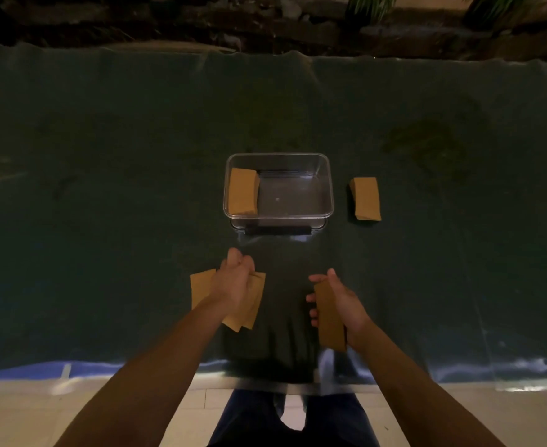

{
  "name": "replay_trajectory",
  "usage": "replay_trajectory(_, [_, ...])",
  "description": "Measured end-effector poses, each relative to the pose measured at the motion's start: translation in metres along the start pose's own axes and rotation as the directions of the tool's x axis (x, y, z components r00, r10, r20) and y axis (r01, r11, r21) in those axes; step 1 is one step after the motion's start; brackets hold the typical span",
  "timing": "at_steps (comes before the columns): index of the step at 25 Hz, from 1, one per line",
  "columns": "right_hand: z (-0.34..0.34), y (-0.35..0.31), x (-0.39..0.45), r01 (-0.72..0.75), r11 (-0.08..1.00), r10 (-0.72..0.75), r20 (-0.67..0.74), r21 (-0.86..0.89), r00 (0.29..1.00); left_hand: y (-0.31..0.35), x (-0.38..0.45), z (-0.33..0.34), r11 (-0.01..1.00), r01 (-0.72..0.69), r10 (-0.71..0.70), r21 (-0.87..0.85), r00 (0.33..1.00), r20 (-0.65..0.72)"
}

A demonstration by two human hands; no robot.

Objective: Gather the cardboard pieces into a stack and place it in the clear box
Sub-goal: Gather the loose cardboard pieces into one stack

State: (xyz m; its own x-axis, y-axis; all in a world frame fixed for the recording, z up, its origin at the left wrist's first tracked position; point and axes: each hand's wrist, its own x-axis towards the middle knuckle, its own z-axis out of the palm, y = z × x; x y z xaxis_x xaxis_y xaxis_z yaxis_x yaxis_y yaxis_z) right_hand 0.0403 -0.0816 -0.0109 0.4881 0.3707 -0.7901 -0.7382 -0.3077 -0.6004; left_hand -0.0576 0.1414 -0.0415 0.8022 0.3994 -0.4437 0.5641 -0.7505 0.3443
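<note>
Both hands grip cardboard — left hand (233, 282) fanned pieces (201, 285), right hand (346, 304) a stack (330, 321) — fingers closed.

Matt brown cardboard pieces (366, 199), glossy clear plastic box (328, 188), matt dark green cloth (120, 188)

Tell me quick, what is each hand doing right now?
Left hand: closed, pinching the loose cardboard pieces on the dark cloth.
Right hand: closed around a cardboard stack, held up.

Outdoor location, dimly lit. A dark green cover (104, 188) spans the work surface. Stacked rocks (265, 24) and plant leaves (372, 4) border it; pale floor tiles (24, 414) lie below.
</note>
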Motion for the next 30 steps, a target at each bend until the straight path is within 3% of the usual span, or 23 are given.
replay_trajectory(2, [0.002,0.0,0.001,0.006,1.0,-0.006,0.001,-0.005,1.0,0.0,0.0,-0.007,1.0,-0.006,0.006,0.012,0.999,0.043])
replay_trajectory(5, [0.009,-0.001,0.0,0.026,1.0,-0.026,0.022,-0.01,0.999,0.002,-0.001,-0.021,0.957,0.069,0.017,-0.281,0.955,0.295])
replay_trajectory(7, [0.017,-0.002,-0.001,0.044,0.999,-0.043,0.058,-0.012,0.997,0.01,-0.007,-0.03,0.857,0.152,0.081,-0.492,0.903,0.421])
replay_trajectory(9, [0.025,-0.004,-0.001,0.032,0.999,-0.03,0.108,-0.022,0.994,0.023,-0.012,-0.035,0.741,0.205,0.14,-0.64,0.884,0.446])
replay_trajectory(12, [0.036,-0.008,-0.004,-0.038,0.998,0.045,0.172,-0.04,0.984,0.041,-0.018,-0.028,0.642,0.181,0.177,-0.745,0.911,0.374])
replay_trajectory(17, [0.042,-0.007,0.0,-0.137,0.988,0.114,0.273,0.066,0.955,0.048,-0.024,-0.017,0.529,0.189,0.092,-0.827,0.956,0.278])
replay_trajectory(23, [0.047,-0.001,0.002,-0.172,0.983,0.148,0.277,0.065,0.949,0.052,-0.031,-0.012,0.562,0.066,0.071,-0.825,0.989,0.128])
replay_trajectory(30, [0.053,-0.007,-0.005,-0.117,0.99,0.097,0.21,0.084,0.973,0.04,-0.031,-0.005,0.756,-0.195,0.213,-0.625,0.976,-0.047])
